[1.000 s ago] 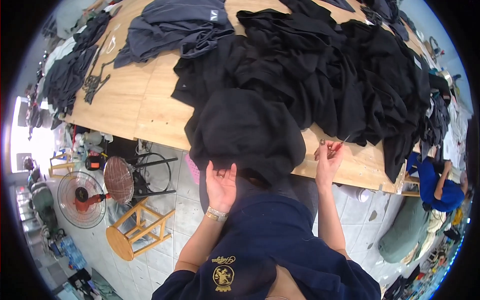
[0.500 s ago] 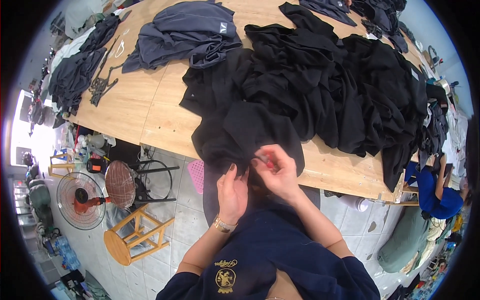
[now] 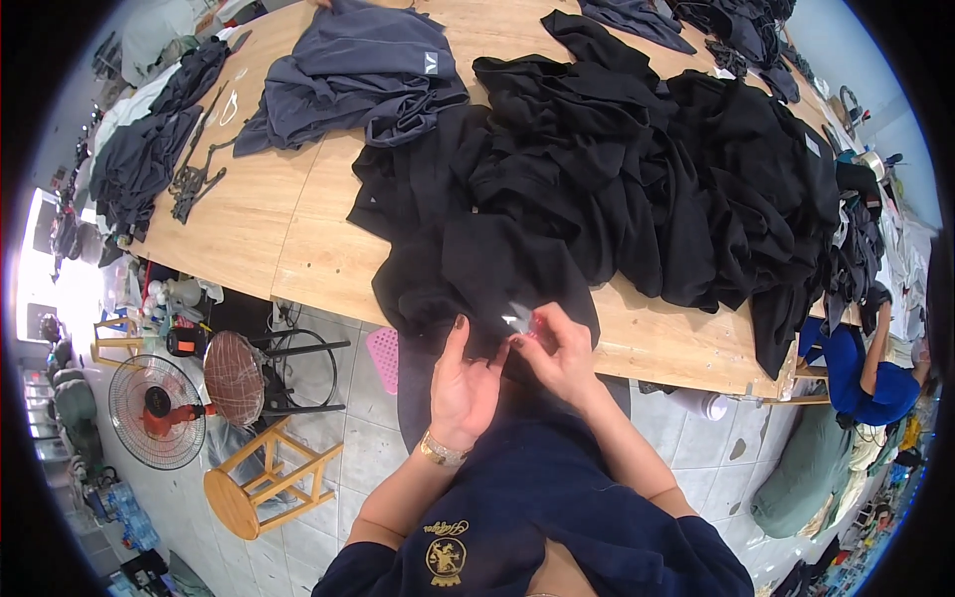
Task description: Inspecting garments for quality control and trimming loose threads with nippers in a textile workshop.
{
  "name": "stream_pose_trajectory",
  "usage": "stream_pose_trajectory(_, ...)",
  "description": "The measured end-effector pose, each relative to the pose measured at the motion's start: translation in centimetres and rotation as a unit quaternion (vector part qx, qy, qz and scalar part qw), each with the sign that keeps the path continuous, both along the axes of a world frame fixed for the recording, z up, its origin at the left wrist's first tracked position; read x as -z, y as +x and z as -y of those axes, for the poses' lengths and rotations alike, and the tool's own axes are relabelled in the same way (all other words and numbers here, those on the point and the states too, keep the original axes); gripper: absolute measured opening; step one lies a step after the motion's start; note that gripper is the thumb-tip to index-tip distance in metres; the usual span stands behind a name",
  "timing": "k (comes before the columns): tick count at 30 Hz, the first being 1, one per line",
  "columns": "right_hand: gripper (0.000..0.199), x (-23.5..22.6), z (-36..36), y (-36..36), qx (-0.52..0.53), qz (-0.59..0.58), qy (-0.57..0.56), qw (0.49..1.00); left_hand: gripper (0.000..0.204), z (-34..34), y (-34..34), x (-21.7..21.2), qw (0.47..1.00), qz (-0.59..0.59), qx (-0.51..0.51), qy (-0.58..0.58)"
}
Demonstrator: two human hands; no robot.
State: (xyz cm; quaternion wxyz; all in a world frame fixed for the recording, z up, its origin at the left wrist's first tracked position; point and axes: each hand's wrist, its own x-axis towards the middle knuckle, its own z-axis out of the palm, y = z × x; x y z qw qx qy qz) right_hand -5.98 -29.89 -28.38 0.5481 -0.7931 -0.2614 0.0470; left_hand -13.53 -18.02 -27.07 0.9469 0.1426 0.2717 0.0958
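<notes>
Thread snips with shiny blades and a red grip are in my right hand, which is closed on them. Beside it, my left hand has its thumb raised against black cloth and its fingers curled toward the snips. It seems to hold the near edge of a black garment, though the cloth hides part of the grip. That garment drapes over the table's front edge toward my lap. The fingertips of both hands almost meet, with the blades pointing away from me.
More black garments are heaped across the wooden table. A dark grey-blue pile lies at the back left, touched by another person's hand at the top. A stool and fan stand at left. A blue-clad person sits at far right.
My right hand has turned and moved slightly down, so the snips' blades now show. My left hand stays near the cloth edge. Another person's hand now shows at the grey-blue pile.
</notes>
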Motion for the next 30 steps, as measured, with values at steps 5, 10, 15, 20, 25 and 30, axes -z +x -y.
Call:
stream_pose_trajectory(5,0.031,0.79,-0.01,0.18,-0.023,0.188,-0.068,0.979,0.023,0.21,0.09,-0.11,1.0,-0.018,-0.004,-0.004)
stream_pose_trajectory(10,0.031,0.58,-0.34,0.19,-0.022,0.223,-0.097,0.97,0.02,0.39,-0.05,0.08,1.0,-0.024,-0.011,0.01)
stream_pose_trajectory(15,0.031,0.48,-0.5,0.28,-0.014,0.238,-0.114,0.964,0.018,0.51,-0.02,0.09,1.0,-0.015,-0.008,0.026)
stream_pose_trajectory(20,0.03,0.99,-0.47,0.36,0.013,0.194,-0.07,0.978,0.022,0.67,0.07,0.06,0.998,-0.028,-0.027,0.041)
stream_pose_trajectory(25,0.029,1.2,-0.16,0.64,-0.003,0.202,-0.068,0.977,0.024,0.62,-0.27,0.52,0.999,-0.024,-0.028,0.039)
stream_pose_trajectory(30,0.029,1.3,-0.14,0.4,-0.027,0.228,-0.093,0.969,0.022,0.52,-0.21,0.31,0.999,-0.015,-0.027,0.029)
